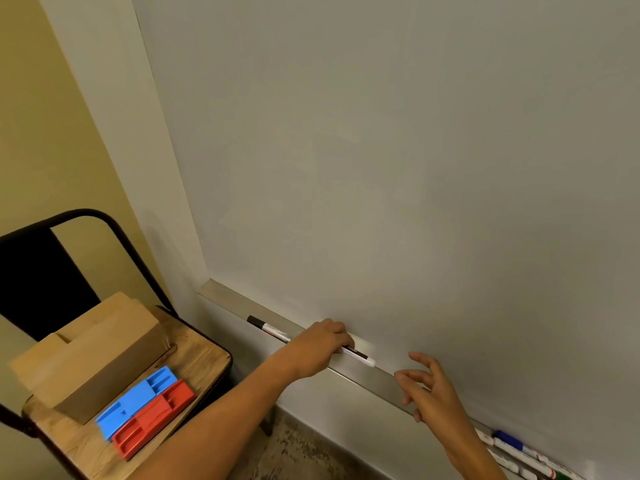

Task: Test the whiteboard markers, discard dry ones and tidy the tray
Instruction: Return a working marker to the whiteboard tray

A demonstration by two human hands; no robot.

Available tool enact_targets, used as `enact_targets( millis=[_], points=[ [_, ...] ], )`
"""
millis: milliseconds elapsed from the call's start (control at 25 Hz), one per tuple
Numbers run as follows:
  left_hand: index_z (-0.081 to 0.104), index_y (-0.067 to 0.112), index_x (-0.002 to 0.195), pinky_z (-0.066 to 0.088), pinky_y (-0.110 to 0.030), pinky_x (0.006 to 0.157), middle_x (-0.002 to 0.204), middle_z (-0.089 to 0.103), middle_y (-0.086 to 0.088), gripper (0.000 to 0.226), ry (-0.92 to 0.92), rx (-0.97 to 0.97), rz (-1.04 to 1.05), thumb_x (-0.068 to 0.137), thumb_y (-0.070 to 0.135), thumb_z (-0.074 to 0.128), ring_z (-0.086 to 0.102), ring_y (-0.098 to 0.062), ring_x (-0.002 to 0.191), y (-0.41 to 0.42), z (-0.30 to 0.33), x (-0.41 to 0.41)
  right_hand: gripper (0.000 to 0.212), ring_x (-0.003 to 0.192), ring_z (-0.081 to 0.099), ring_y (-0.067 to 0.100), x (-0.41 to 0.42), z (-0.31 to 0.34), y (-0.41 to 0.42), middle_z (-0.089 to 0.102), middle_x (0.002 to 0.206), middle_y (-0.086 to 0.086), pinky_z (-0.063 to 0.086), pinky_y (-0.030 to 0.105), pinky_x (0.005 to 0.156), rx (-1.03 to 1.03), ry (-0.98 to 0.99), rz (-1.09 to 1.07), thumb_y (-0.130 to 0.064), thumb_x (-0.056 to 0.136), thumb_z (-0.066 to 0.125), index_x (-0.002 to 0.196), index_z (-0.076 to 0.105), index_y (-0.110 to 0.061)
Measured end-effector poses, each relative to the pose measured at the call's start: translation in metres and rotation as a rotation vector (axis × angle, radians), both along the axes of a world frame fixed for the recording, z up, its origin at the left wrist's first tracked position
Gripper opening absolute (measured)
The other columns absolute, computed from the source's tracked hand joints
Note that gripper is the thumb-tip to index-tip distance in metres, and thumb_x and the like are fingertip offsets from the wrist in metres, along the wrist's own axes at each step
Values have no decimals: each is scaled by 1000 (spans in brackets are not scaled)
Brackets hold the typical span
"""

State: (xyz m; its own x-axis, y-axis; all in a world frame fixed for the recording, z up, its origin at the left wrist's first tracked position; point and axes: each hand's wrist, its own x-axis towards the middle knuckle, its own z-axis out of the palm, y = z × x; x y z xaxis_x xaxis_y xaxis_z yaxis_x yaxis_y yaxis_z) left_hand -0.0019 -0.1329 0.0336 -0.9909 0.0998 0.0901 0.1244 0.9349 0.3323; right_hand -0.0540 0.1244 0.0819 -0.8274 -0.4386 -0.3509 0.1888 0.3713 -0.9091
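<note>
Filling most of the view, a blank whiteboard [398,168] hangs on a wall, with a metal tray [363,375] running along its lower edge, slanting down to the right. To the left stands a chair [204,362] with a wooden seat that carries a cardboard box [104,348] and, just in front of it, a blue eraser [135,400] and a red eraser [152,417], side by side and touching.

The left hand [322,344] reaches across to the tray with its fingers curled over a marker [360,356], whose white end sticks out to the right. Whether it grips the marker or only covers it is hard to judge. A second marker [268,330], black-capped, lies in the tray just left of that hand. The right hand [429,389] hovers near the tray farther right, fingers spread and holding nothing. At the lower right corner, a cluster of markers [519,452] lies in the tray, with blue, red and green parts showing.

Risks, as a judgement: the tray is narrow, so a marker nudged by the left hand could roll off its front edge to the floor. Tested and untested markers could get mixed, since they share one tray. The erasers sit near the seat's front edge and could be knocked off.

Both markers near the left hand carry printed labels, but the writing is too small and blurred to read. No brand is legible anywhere.
</note>
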Motion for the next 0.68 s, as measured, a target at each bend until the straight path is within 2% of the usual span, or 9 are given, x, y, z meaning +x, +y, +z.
enact_targets(
  millis=[200,360,520,680],
  points=[
    [65,24,122,37,-32,92,118,60,0,32,-15,-37,101,96,10,52,52,-23,110,-43,-31,-7,30,73,64,16,-7,-18,-8,71,101,4,46,29,57,39,-39,-1,-22,94,67,120,58,-36],
    [70,23,117,39,-36,103,116,65,-2,36,-39,-170,154,86,6,61,57,-25,113,-59,-49,-10,26,76,65,18,-8,-33,-8,71,102,6,47,28,58,85,-69,1,-22,95,67,118,61,-33],
    [75,28,101,51,-38,95,100,72,3,35,-53,-226,204,70,13,82,67,-22,97,-66,-68,-5,24,78,67,20,-7,-45,-5,71,102,4,49,27,59,121,-82,-12,-22,96,65,117,60,-33],
    [75,26,101,50,-43,93,101,71,3,38,3,-224,240,68,6,80,65,-24,95,-70,-80,-2,22,80,69,21,-9,-53,1,72,101,1,51,28,61,154,-80,-21,-25,96,64,116,60,-35]
  ],
)
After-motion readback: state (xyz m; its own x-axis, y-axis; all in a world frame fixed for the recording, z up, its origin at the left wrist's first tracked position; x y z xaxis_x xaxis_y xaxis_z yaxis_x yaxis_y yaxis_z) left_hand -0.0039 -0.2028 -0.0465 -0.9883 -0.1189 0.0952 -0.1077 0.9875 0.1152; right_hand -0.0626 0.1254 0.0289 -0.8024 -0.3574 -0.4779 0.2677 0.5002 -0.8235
